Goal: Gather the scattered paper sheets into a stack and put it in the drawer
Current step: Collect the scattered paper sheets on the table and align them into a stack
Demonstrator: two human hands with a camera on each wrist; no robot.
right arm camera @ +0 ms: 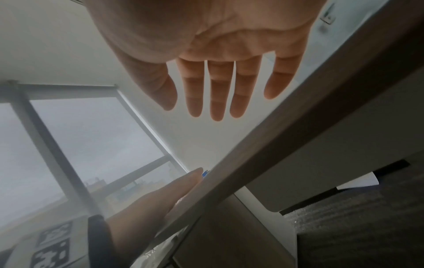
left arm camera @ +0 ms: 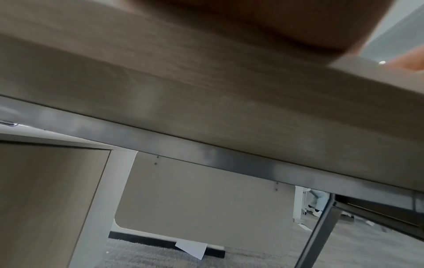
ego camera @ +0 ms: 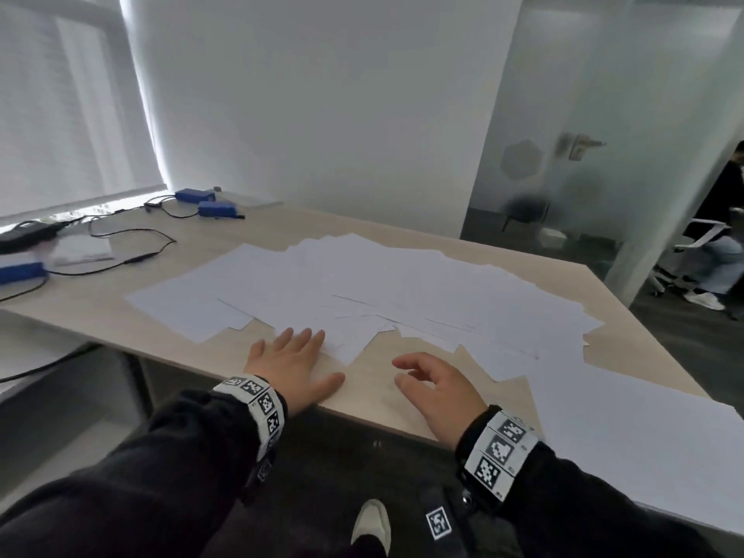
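Several white paper sheets (ego camera: 374,283) lie spread and overlapping across the light wooden table (ego camera: 386,392). Another large sheet (ego camera: 644,432) lies apart at the near right corner. My left hand (ego camera: 296,362) lies flat on the table near its front edge, fingers straight, fingertips touching the nearest sheet's edge. My right hand (ego camera: 426,380) hovers just above the bare table to the right, fingers relaxed and spread, holding nothing; the right wrist view shows its open palm (right arm camera: 218,87). One sheet (left arm camera: 191,249) lies on the carpet under the table. No drawer is clearly visible.
Blue boxes (ego camera: 215,209) with black cables (ego camera: 133,245) and a white device (ego camera: 82,249) sit at the table's far left. A wood-fronted cabinet (left arm camera: 45,199) stands under the left side. A metal table leg (left arm camera: 319,230) slants at the right. A seated person (ego camera: 716,235) is beyond the glass partition.
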